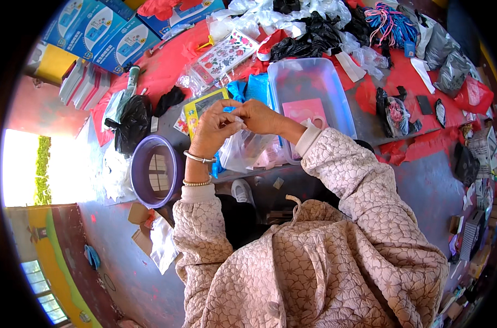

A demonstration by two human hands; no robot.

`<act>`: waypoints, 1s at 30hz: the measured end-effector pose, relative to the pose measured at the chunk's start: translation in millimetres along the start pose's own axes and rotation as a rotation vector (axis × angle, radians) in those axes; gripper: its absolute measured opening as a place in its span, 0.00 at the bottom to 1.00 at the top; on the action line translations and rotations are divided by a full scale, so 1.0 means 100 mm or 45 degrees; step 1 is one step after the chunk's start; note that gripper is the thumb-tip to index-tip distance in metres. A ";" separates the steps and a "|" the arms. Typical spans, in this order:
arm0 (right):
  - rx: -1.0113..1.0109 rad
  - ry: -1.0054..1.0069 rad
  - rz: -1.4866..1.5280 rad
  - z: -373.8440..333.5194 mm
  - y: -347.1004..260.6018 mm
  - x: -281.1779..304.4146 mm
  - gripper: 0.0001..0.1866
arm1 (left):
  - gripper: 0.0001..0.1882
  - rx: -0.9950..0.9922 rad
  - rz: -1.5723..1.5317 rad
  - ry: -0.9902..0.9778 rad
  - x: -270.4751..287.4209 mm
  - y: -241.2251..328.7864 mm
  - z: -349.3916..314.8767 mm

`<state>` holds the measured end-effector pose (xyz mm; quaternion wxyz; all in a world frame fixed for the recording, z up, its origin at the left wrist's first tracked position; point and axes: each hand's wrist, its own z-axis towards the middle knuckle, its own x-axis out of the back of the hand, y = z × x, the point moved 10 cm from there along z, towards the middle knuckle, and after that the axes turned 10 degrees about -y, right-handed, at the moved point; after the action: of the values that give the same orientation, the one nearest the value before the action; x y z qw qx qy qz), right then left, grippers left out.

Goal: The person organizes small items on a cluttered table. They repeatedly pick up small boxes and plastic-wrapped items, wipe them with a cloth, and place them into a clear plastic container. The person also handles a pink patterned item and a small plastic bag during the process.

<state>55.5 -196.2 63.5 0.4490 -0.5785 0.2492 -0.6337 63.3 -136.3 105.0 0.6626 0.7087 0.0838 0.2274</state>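
Note:
Both hands meet in front of me, just above the near edge of the work surface. My left hand [209,130], with bangles on its wrist, has its fingers curled into a pinch. Against it, my right hand [259,117] is bent in from the right, fingertips pressed together. From between them hangs a clear plastic bag [238,152], its top gathered at the fingertips. Pinkish stuff shows through or behind its lower part; I cannot tell which. Behind the left hand lies a yellow-bordered card [194,113]. Close by the right wrist is a translucent plastic bin [344,112] with a pink sheet [303,111] inside.
A purple bucket [141,192] stands left of my left forearm, near a black plastic bag [135,124]. Farther back lie a floral-printed sheet [226,54], crumpled black bags [314,37] and a bundle of pink and blue cords [389,24]. Blue boxes [98,33] stand far left.

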 end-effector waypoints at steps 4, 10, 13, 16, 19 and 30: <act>-0.054 -0.193 0.123 -0.02 -0.09 -0.14 0.05 | 0.18 0.067 -0.073 0.094 0.15 -0.04 -0.03; -0.058 -0.387 0.502 -0.02 -0.17 -0.29 0.05 | 0.20 0.100 -0.451 0.215 0.24 -0.13 -0.12; -0.102 -0.423 0.587 -0.04 -0.20 -0.30 0.07 | 0.20 0.010 -0.604 0.165 0.25 -0.22 -0.12; -0.121 -0.383 0.719 -0.05 -0.25 -0.27 0.11 | 0.20 -0.094 -0.698 0.157 0.25 -0.24 -0.11; -0.174 -0.284 0.522 -0.05 -0.25 -0.19 0.15 | 0.21 -0.209 -0.865 0.282 0.26 -0.20 -0.14; -0.151 0.097 -0.726 -0.10 -0.40 0.06 0.27 | 0.30 -0.189 -0.064 0.133 -0.04 0.25 -0.16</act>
<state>34.9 -184.4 97.9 0.2086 -0.6263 0.1299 -0.7398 48.7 -126.0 128.7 0.7136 0.6424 0.1190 0.2529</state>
